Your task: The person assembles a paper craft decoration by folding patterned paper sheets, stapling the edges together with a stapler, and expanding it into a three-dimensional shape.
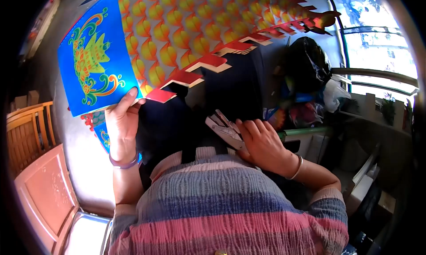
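My left hand (pixel 123 117) pinches the lower corner of a large printed sheet, with the thumb on top near the edge of its blue panel (pixel 102 60). The sheet's scale-patterned part (pixel 177 29) in yellow, orange and grey stretches away to the upper right, bordered by red zigzag strips (pixel 213 62). In my right hand (pixel 264 144) is a metallic stapler (pixel 225 130), its jaws apart and pointing up and left, below the sheet and not touching it. The fingers of my right hand curl over its rear part.
A wooden chair (pixel 49 188) stands at the left. To the right are a black plastic bag (pixel 308 57), a white bag (pixel 335 95) and a green-edged box or shelf (pixel 306 131). A window (pixel 377 37) is at the upper right, with cartons (pixel 361 190) lower down.
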Available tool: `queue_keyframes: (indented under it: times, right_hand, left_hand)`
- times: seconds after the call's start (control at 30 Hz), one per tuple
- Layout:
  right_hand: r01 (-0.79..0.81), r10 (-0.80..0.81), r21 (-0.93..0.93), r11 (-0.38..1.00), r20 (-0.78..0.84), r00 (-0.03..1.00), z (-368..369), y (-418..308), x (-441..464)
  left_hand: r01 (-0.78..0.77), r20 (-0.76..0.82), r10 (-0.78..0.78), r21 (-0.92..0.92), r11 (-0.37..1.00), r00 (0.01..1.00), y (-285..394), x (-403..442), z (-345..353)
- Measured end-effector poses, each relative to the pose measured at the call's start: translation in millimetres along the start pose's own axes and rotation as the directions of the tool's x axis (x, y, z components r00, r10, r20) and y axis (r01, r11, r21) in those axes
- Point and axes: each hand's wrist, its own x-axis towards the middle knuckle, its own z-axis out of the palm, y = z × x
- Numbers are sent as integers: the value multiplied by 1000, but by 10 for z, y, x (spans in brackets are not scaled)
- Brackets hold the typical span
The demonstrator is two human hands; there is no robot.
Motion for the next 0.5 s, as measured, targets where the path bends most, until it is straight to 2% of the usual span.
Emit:
queue_keyframes:
  times: [0.03, 0.17, 0.2, 0.23, 0.27, 0.33, 0.4, 0.5]
  right_hand:
    - [-51, 50, 10, 999, 109, 993, -57, -2, -32]
    - [13, -28, 156, 988, 89, 996, -175, 226, -35]
    - [-136, 118, 457, 879, 69, 991, -181, 323, 17]
    - [-244, 256, 711, 660, 92, 962, -149, 440, 77]
    - [-295, 374, 886, 357, 154, 915, -126, 571, 165]
    - [-66, 604, 998, 2, 51, 795, -162, 951, 482]
    - [94, 700, 973, -210, 82, 709, -252, 1263, 744]
    - [88, 731, 964, -249, 128, 670, -445, 1381, 1057]
  left_hand:
    - [11, -24, -10, 43, 999, 1000, -16, 19, -44]
    - [11, -25, -10, 44, 999, 1000, -12, 24, -40]
    - [18, -30, -17, 40, 999, 999, -23, 28, -61]
    - [18, -35, -17, 35, 999, 999, -24, 19, -57]
    - [19, -41, -18, 30, 999, 999, -19, 17, -55]
    - [24, -49, -22, 37, 999, 999, -26, 16, -50]
    - [18, -38, -17, 41, 999, 999, -31, 22, -68]
    - [16, -26, -15, 52, 999, 1000, -43, 21, -105]
